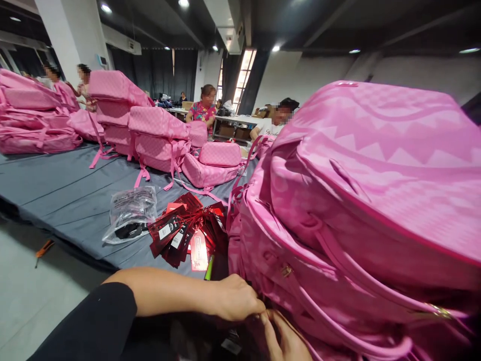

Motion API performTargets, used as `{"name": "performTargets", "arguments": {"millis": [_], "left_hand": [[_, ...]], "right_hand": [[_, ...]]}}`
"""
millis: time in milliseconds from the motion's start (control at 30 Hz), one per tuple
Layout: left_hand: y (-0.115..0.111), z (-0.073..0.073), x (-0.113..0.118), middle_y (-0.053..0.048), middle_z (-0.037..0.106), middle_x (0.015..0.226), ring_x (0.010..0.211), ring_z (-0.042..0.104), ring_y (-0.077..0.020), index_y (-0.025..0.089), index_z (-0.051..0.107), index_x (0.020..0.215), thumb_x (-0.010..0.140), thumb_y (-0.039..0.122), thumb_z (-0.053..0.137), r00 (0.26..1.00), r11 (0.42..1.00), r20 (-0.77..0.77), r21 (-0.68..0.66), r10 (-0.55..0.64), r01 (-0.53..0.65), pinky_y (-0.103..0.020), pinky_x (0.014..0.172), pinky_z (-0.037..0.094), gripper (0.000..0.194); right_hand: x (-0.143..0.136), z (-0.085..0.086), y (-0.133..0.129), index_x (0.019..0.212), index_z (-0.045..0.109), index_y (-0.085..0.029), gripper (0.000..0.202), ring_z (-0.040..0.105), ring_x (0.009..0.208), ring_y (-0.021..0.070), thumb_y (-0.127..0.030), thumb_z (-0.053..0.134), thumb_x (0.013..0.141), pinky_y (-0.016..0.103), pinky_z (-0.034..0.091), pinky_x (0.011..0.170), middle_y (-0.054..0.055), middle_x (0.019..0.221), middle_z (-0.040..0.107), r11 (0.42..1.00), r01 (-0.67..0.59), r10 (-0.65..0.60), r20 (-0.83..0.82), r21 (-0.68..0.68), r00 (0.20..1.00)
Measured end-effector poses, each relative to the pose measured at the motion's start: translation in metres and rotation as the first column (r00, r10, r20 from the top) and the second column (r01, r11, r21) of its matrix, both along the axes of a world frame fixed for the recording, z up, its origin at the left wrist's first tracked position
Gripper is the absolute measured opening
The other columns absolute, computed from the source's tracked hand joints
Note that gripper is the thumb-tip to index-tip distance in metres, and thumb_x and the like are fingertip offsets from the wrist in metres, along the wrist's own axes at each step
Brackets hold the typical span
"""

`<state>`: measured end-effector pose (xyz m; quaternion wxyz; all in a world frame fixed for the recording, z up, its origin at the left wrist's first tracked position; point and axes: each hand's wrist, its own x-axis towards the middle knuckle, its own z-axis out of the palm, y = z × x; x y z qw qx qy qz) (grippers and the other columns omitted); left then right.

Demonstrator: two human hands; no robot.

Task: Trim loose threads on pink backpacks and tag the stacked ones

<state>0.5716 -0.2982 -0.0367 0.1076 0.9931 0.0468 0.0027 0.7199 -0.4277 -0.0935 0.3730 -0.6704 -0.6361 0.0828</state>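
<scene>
My left hand (237, 298) reaches in from the left with its fingers curled closed, at the near side of a large pink backpack (376, 165). Just below it, my right hand (284, 337) has thumb and finger pinched together, and the fingertips of both hands meet. Whatever sits between them is too small and hidden to make out. Under my hands lies something dark with a small pale label (231, 346). Red and black hang tags (188, 233) are fanned in a pile beyond my left forearm, with a green pen-like thing (209, 268) beside them.
A clear plastic bag (131, 215) with dark contents lies left of the tags. Stacked pink backpacks (158, 135) line the far side of the grey-covered table (67, 193). Several people are across the table, one in a flowered top (203, 113). Backpack straps trail over the cloth.
</scene>
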Motion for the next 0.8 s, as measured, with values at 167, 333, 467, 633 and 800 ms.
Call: {"name": "performTargets", "arguments": {"millis": [167, 333, 467, 633, 800], "left_hand": [[-0.005, 0.001, -0.003, 0.0, 0.075, 0.078, 0.07, 0.071, -0.0166, 0.022, 0.068, 0.085, 0.082, 0.024, 0.067, 0.988, 0.986, 0.033, -0.079, 0.148, -0.145, -0.021, 0.05, 0.041, 0.005], [-0.006, -0.015, -0.005, -0.003, 0.073, 0.076, 0.069, 0.07, -0.0183, 0.019, 0.066, 0.09, 0.088, 0.023, 0.062, 0.987, 0.98, 0.067, -0.142, 0.149, -0.138, -0.023, 0.055, 0.041, 0.007], [-0.008, -0.024, -0.004, -0.007, 0.072, 0.082, 0.076, 0.07, -0.0211, 0.017, 0.064, 0.092, 0.087, 0.016, 0.058, 0.982, 0.978, 0.092, -0.142, 0.167, -0.153, -0.024, 0.06, 0.044, 0.007], [-0.006, -0.023, -0.008, -0.006, 0.071, 0.08, 0.076, 0.069, -0.0192, 0.017, 0.065, 0.09, 0.091, 0.022, 0.058, 0.98, 0.972, 0.108, -0.183, 0.169, -0.148, -0.024, 0.064, 0.046, 0.008], [0.001, -0.021, -0.015, -0.003, 0.074, 0.085, 0.078, 0.069, -0.0136, 0.018, 0.068, 0.096, 0.086, 0.006, 0.053, 0.99, 0.962, 0.109, -0.269, 0.087, -0.055, -0.021, 0.072, 0.046, 0.022]], "right_hand": [[-0.021, 0.023, 0.0, 0.08, 0.066, -0.021, 0.033, 0.071, 0.071, 0.0236, -0.036, 0.041, 0.095, 0.033, 0.056, 0.067, 0.009, 0.078, 0.074, 0.998, 0.062, -0.062, -0.042, -0.006, 0.997], [-0.034, 0.034, -0.003, 0.077, 0.059, -0.021, 0.026, 0.065, 0.069, 0.0196, -0.023, 0.039, 0.093, 0.029, 0.048, 0.066, 0.005, 0.073, 0.067, 0.989, 0.095, -0.094, 0.011, -0.111, 0.995], [-0.037, 0.034, -0.005, 0.075, 0.057, -0.021, 0.022, 0.062, 0.071, 0.0185, -0.018, 0.042, 0.091, 0.028, 0.046, 0.07, 0.004, 0.074, 0.066, 0.982, 0.126, -0.125, 0.021, -0.139, 0.992], [-0.037, 0.036, -0.005, 0.078, 0.058, -0.02, 0.022, 0.063, 0.074, 0.0169, -0.017, 0.043, 0.092, 0.026, 0.045, 0.073, 0.004, 0.08, 0.067, 0.977, 0.142, -0.146, -0.017, -0.157, 0.989], [-0.039, 0.037, -0.006, 0.079, 0.059, -0.021, 0.018, 0.062, 0.073, 0.0152, -0.016, 0.047, 0.092, 0.025, 0.043, 0.073, 0.001, 0.079, 0.067, 0.972, 0.137, -0.144, -0.024, -0.191, 0.989]]}}
